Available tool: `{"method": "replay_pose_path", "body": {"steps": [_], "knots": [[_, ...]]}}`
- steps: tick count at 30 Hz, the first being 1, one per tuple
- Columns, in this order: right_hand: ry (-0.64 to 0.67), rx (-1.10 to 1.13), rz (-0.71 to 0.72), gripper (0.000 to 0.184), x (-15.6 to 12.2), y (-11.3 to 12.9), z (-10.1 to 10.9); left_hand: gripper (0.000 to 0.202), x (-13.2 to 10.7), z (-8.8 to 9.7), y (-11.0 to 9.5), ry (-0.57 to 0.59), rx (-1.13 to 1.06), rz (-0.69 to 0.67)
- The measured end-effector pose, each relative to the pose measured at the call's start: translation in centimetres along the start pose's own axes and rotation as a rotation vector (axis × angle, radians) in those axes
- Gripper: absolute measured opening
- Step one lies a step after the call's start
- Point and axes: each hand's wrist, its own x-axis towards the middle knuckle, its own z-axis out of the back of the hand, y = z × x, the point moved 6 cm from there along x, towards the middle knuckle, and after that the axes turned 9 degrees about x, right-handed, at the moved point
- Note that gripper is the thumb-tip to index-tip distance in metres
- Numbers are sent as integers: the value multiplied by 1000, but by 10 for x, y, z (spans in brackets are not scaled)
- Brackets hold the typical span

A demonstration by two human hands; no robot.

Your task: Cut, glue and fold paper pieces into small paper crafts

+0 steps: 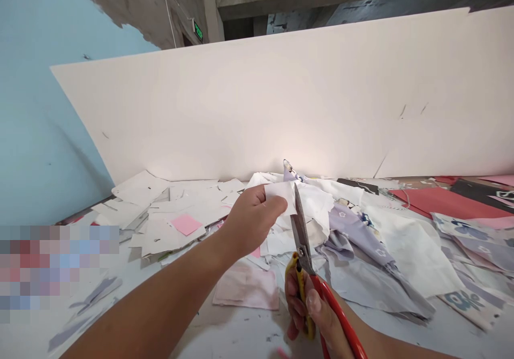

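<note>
Head view: at mid-frame the left hand [254,215] pinches a white piece [276,191] between thumb and fingers; at lower centre-right the right hand [324,317] grips scissors [304,257]. For a clean cut, the piece probably wants holding taut, with fingertips well aside. The scissors point upward, leaning slightly left, their long axis slanting down toward the bottom edge, right of centre. White sheets [160,233] lie mid-left.

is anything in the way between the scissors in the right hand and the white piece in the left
Nothing visible stands between them: the scissors in the right hand have their blades close by the white piece's edge. The left hand has its thumb across that piece, short of the blades.
</note>
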Motion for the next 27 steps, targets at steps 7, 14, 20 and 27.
{"method": "replay_pose_path", "body": {"steps": [7, 14, 20, 27], "knots": [[-9, -5, -2, 54, -2, 2, 0, 27, 0, -1, 5, 1, -11, 34], [-6, -5, 18, 52, 0, 8, -1, 28, -1, -4, 9, 75, 45, 53], [-41, -39, 36, 51, 1, 10, 0, 27, -3, -11, 7, 148, 77, 74], [-73, -41, 16, 52, 1, 11, 1, 27, -3, -14, 6, 167, 83, 58]]}}
